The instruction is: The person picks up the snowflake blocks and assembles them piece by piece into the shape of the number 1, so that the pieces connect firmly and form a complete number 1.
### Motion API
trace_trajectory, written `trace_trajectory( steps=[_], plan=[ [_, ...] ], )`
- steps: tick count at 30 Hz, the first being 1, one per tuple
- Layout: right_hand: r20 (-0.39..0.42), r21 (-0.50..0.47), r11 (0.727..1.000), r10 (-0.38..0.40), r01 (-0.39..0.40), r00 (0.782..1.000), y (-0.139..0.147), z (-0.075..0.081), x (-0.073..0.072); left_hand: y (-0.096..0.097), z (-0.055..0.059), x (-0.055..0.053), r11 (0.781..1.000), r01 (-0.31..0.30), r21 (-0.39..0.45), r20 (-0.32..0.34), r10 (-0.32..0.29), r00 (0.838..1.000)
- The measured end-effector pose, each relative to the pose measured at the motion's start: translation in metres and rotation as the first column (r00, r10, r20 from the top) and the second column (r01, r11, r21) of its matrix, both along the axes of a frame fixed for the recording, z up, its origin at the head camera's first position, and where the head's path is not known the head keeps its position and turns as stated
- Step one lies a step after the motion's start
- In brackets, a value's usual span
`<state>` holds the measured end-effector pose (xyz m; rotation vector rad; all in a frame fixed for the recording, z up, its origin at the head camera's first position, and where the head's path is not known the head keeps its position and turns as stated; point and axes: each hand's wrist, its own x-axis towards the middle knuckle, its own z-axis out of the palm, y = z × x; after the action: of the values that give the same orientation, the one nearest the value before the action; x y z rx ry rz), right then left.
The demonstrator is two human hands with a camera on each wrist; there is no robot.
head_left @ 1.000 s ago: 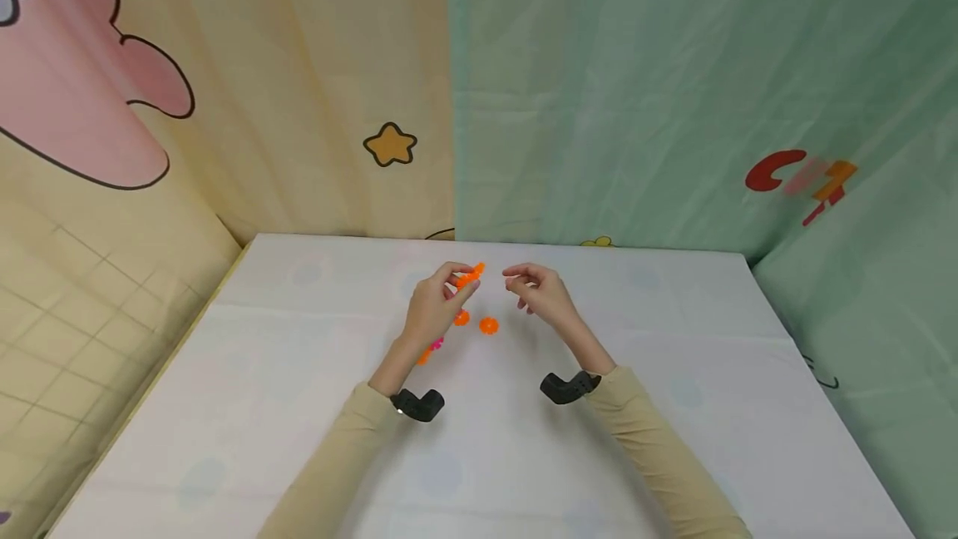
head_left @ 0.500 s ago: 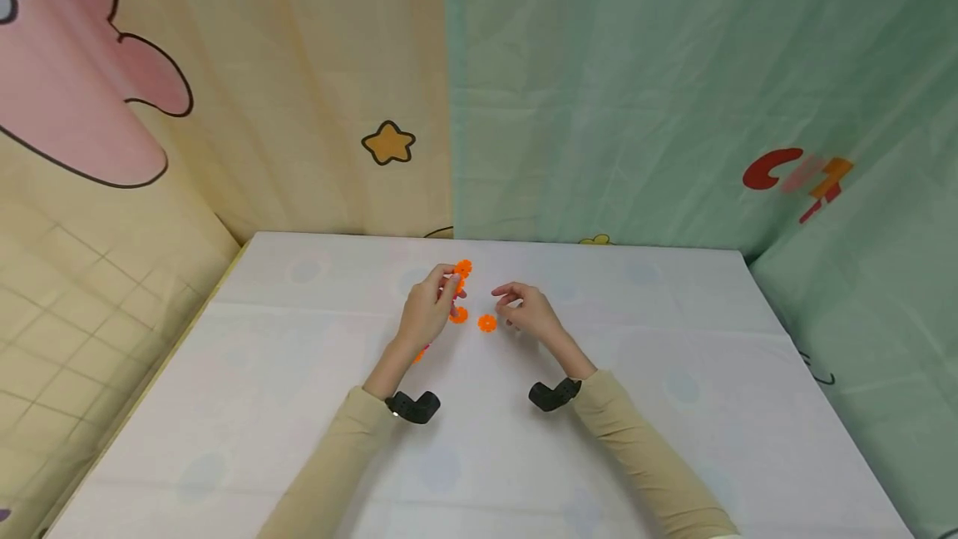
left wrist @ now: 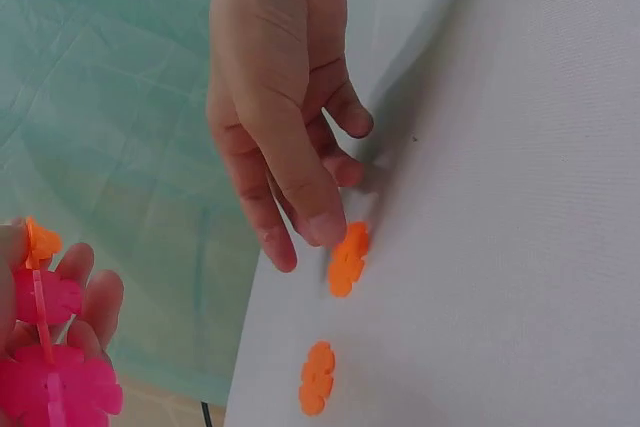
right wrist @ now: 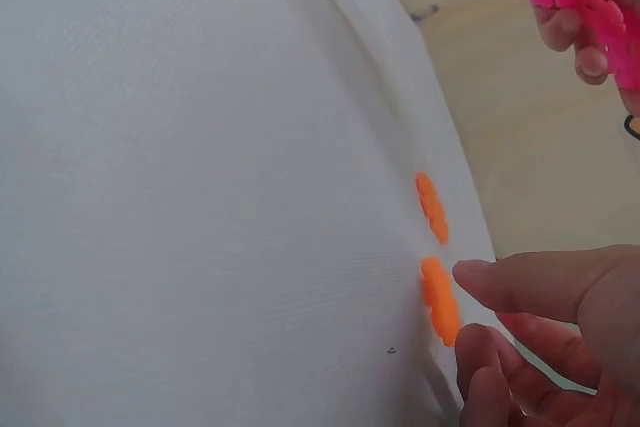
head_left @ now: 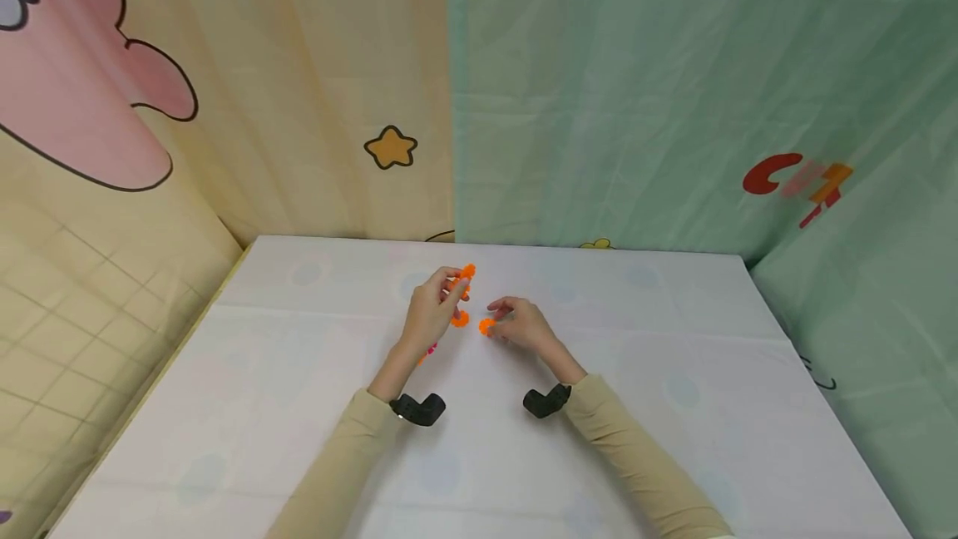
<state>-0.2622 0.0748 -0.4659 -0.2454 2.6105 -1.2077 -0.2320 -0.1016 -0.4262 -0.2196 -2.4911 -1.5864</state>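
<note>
My left hand (head_left: 430, 308) holds several flower-shaped plastic discs joined together, orange at the fingertips, with a pink disc (left wrist: 62, 387) below in the left wrist view. Just right of it, my right hand (head_left: 528, 327) reaches down with thumb and fingers apart at a loose orange disc (right wrist: 441, 302) lying flat on the table. The thumb tip is right by this disc's edge; whether it touches cannot be told. Another orange disc (left wrist: 317, 378) lies flat close by. Pink and orange pieces (head_left: 431, 348) show beside the left forearm, partly hidden; whether they belong to the held pieces is unclear.
A white cloth covers the table (head_left: 659, 456). Its far edge meets a beige curtain (head_left: 329, 90) and a green curtain (head_left: 599, 106). Both wrists wear a black camera mount, such as the left mount (head_left: 419, 410).
My right hand has come down and leftward to the nearer loose orange disc. The left hand has stayed nearly in place, turning the joined discs slightly.
</note>
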Motion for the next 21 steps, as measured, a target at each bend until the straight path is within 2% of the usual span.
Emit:
trace_trajectory(
  steps=[7,13,17,21],
  plan=[
    [-0.037,0.046,0.999,0.017,-0.015,0.999,0.0003,-0.0053,0.0042,0.0005,-0.0034,0.0036,1.0,0.019,0.018,0.055,-0.02,0.998],
    [-0.058,0.063,0.998,0.027,-0.023,0.998,0.0001,-0.0079,0.0037,0.0012,-0.0057,0.0043,1.0,0.013,-0.009,0.029,-0.013,1.0],
    [-0.07,0.103,0.994,0.045,-0.038,0.997,-0.0001,-0.0074,0.0022,0.0018,-0.0043,0.0041,1.0,-0.008,-0.014,0.01,0.008,1.0],
    [-0.088,0.092,0.995,0.053,-0.045,0.995,-0.0002,-0.006,0.002,0.0002,-0.0016,0.0052,1.0,-0.02,-0.017,0.003,0.02,1.0]
  ],
)
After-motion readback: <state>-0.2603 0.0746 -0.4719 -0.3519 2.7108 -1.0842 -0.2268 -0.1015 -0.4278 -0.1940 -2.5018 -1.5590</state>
